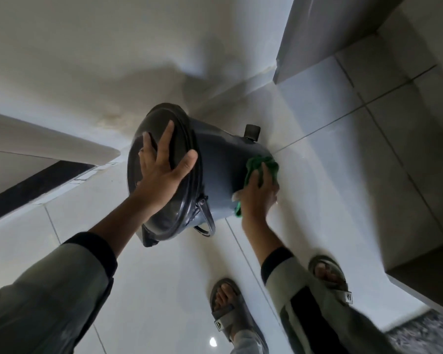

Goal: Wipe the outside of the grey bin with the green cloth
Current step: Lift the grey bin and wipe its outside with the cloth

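Note:
The grey bin (223,172) stands on the tiled floor close to the wall, tilted toward me, with its dark round lid (138,200) shut. My left hand (161,172) lies flat on the lid with its fingers spread. My right hand (258,195) presses the crumpled green cloth (260,166) against the bin's lower right side. A metal handle (206,221) hangs at the bin's front under the lid. A small black knob (252,132) sticks out near the bin's base.
A white wall (87,60) rises directly behind the bin. A white ledge (49,141) juts in from the left. A grey cabinet side (325,34) and a tiled wall (407,123) close the right. My sandalled feet (228,305) stand on the pale floor tiles.

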